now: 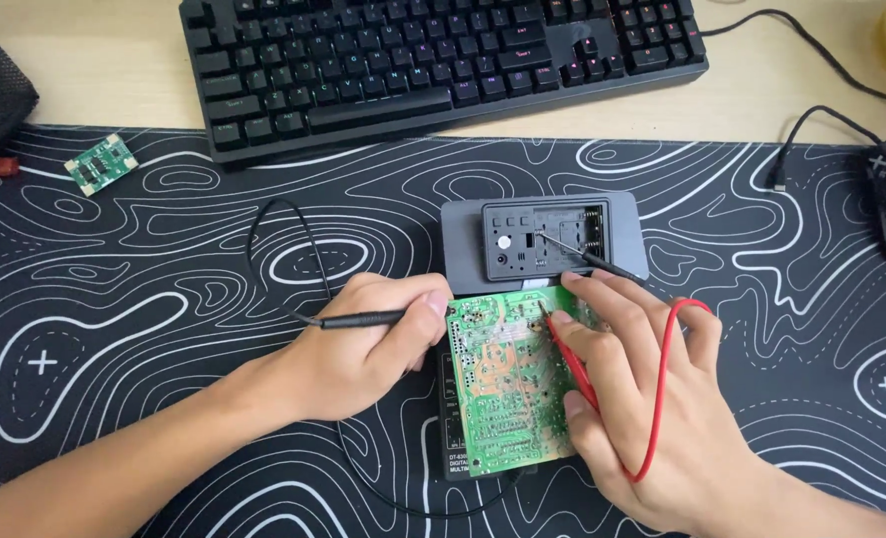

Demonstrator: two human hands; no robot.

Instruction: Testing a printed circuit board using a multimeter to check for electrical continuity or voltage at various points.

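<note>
Two bare hands, left hand and right hand, bare forearms entering from the lower edge, no sleeves, rings, watch or gloves visible

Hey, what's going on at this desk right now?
A person is probing a green circuit board with two test leads. The left hand holds a black probe at the board's left edge; the right hand presses a red probe onto the board, red wire looping over the hand. The board lies on a dark meter on a patterned desk mat, below a grey device and a keyboard.
</note>
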